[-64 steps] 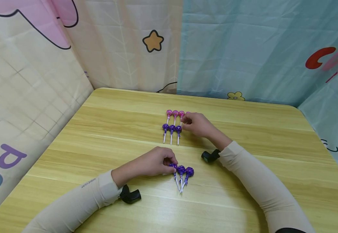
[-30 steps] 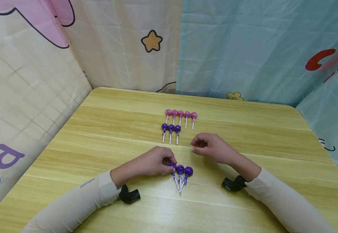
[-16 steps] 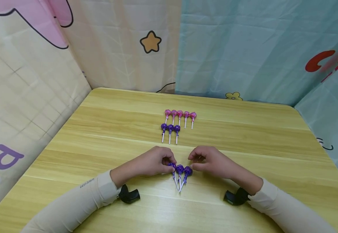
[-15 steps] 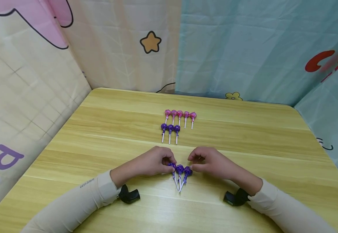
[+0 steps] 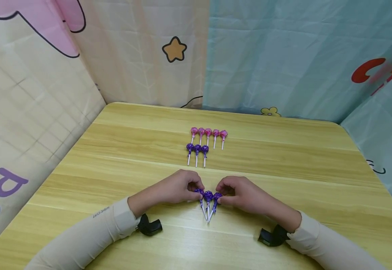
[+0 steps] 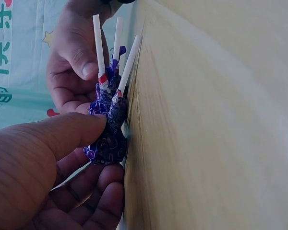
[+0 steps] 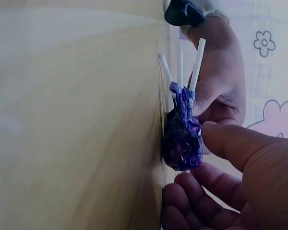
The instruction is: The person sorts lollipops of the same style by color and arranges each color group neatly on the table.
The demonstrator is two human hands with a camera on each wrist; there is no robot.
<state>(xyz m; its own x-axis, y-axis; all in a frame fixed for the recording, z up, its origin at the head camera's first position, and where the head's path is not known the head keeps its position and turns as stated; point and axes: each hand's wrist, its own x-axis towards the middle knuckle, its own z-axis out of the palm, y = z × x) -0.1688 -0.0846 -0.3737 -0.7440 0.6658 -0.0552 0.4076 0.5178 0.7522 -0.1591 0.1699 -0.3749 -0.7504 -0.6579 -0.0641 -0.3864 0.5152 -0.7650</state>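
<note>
Three purple-wrapped lollipops lie fanned on the table, their white sticks meeting toward the person. My left hand [image 5: 182, 187] pinches the left lollipop [image 5: 202, 204] at its head, thumb on the near side; the left wrist view shows the thumb pressed on the wrapper of this lollipop [image 6: 107, 146]. At the other side, my right hand [image 5: 243, 193] has thumb and fingertips around the head of the right lollipop [image 5: 214, 207], seen close in the right wrist view as a purple head [image 7: 181, 148]. Between both hands lies the middle lollipop [image 5: 208, 196], touched by neither in the head view.
Farther back on the wooden table [image 5: 132, 138], a row of several pink lollipops [image 5: 208, 132] lies above a row of three purple lollipops [image 5: 197, 148]. Printed curtains [image 5: 250, 56] stand behind the table. Each wrist wears a black camera [image 5: 150, 227].
My right hand has come back from the pink row, where one more pink lollipop shows, down to the right purple lollipop and pinches it. The left hand has stayed in place.
</note>
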